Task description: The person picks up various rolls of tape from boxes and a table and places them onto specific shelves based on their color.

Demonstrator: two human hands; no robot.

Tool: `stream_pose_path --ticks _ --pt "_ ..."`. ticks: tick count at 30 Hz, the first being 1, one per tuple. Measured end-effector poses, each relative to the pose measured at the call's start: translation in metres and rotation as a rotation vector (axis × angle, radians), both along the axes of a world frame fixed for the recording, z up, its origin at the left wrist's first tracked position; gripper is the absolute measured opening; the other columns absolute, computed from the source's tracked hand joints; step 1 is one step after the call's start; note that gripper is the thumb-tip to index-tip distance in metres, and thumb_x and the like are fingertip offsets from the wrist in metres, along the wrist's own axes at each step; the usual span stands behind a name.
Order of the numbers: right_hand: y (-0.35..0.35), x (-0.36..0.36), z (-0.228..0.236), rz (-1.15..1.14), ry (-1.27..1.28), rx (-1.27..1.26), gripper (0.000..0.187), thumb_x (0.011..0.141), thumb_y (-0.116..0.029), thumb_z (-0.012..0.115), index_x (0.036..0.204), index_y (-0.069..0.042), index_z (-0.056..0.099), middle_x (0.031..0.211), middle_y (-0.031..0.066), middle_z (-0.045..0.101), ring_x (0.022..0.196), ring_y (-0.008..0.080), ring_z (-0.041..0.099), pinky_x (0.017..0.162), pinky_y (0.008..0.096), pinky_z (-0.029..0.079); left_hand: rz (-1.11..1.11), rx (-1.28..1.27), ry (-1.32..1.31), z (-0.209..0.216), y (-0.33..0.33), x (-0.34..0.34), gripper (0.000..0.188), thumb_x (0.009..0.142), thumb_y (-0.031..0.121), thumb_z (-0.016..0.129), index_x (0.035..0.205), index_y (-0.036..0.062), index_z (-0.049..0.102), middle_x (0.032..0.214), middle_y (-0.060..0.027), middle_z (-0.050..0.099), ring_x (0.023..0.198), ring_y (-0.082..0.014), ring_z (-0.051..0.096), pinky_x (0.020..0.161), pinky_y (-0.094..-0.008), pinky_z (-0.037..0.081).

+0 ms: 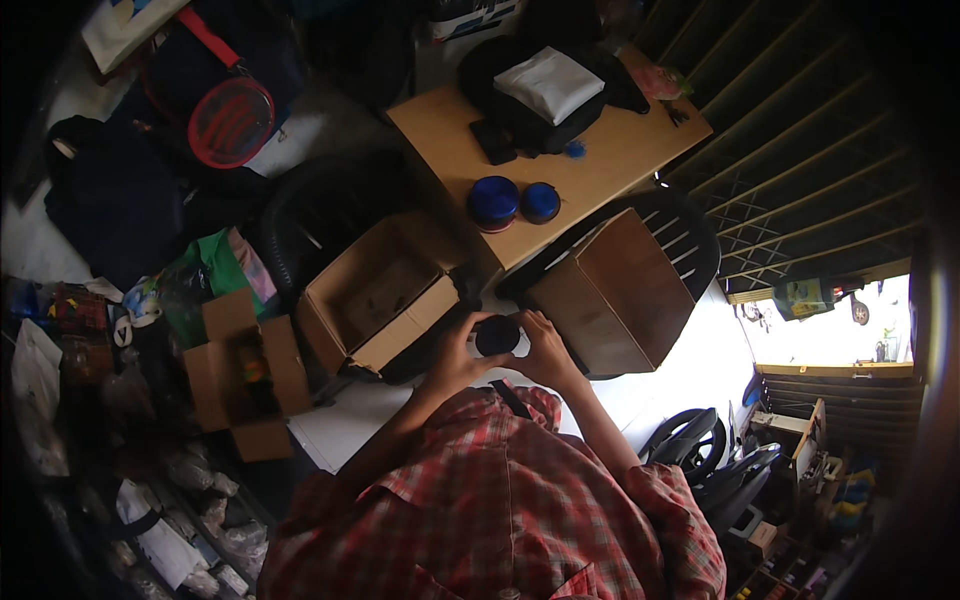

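Observation:
Close in front of my chest I hold a small dark round object point(497, 337), which looks like a lid or a shallow tub; its exact kind is not clear. My left hand point(457, 356) curves round its left side. From the other side my right hand point(544, 352) grips it, with the thumbs near its lower edge. An open cardboard box point(400, 335) lies just left of my hands, and a second open carton point(590, 310) stands to the right. Beyond them, two blue round containers point(494, 200) sit on the near end of the wooden table point(445, 125).
Farther along the table are a dark bag with a white packet point(550, 85) and a black flat item point(493, 141). Black chairs support both cartons. At left stands a smaller open box point(250, 375) beside bags. A motorbike point(700, 450) is at lower right; a slatted shutter point(810, 150) borders the right.

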State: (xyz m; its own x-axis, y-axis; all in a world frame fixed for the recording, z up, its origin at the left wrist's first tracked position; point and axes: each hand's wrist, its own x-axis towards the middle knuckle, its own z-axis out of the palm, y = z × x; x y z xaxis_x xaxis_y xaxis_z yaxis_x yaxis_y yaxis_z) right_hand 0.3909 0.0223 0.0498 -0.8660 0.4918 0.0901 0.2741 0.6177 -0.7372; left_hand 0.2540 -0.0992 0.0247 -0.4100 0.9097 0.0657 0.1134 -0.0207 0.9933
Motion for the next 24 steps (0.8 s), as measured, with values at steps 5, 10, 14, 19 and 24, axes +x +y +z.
stream_pose_path --ticks 5,10,14,19,24 --pt "0.022 -0.022 -0.025 -0.075 -0.083 -0.079 0.054 0.061 -0.024 0.084 0.104 -0.002 0.058 0.096 0.0142 0.061 0.094 0.0339 0.059 0.080 0.0414 0.048 -0.074 -0.011 0.230 -0.014 0.020 -0.036 0.068 0.075 0.040 0.079 0.125 0.0032 0.053 0.112 -0.0169 0.064 0.108 -0.0291 0.061 0.089 -0.0363 0.048" --pt "0.056 -0.002 -0.054 -0.253 -0.088 -0.193 0.058 0.058 -0.018 0.085 0.108 -0.002 0.059 0.099 0.0139 0.062 0.096 0.0332 0.061 0.082 0.0411 0.049 -0.071 -0.106 0.024 -0.045 0.076 -0.059 0.038 0.095 0.024 0.056 0.125 0.0005 0.054 0.112 -0.0166 0.065 0.098 -0.0232 0.065 0.086 -0.0313 0.048" --pt "0.083 0.020 -0.066 -0.314 -0.119 -0.187 0.060 0.058 -0.018 0.085 0.109 -0.002 0.059 0.099 0.0134 0.063 0.097 0.0318 0.061 0.082 0.0406 0.049 -0.097 -0.037 0.179 -0.039 0.166 -0.066 0.026 0.092 0.019 0.059 0.108 -0.0006 0.061 0.091 -0.0138 0.068 0.091 -0.0253 0.066 0.079 -0.0375 0.049" --pt "0.131 0.037 -0.078 -0.366 -0.087 -0.358 0.061 0.058 -0.016 0.085 0.111 -0.001 0.059 0.102 0.0152 0.063 0.098 0.0327 0.062 0.084 0.0396 0.049 -0.236 -0.079 0.626 -0.072 0.293 -0.060 0.036 0.084 0.015 0.065 0.116 0.0026 0.057 0.114 -0.0184 0.061 0.104 -0.0318 0.059 0.087 -0.0418 0.048" --pt "0.199 0.052 -0.075 -0.313 -0.056 -0.333 0.062 0.058 -0.015 0.085 0.112 0.000 0.058 0.102 0.0174 0.063 0.097 0.0328 0.062 0.083 0.0383 0.049 -0.265 -0.499 1.154 -0.122 0.357 -0.052 0.066 0.072 0.019 0.077 0.130 0.0081 0.048 0.141 -0.0222 0.036 0.128 -0.0442 0.037 0.097 -0.0515 0.042"
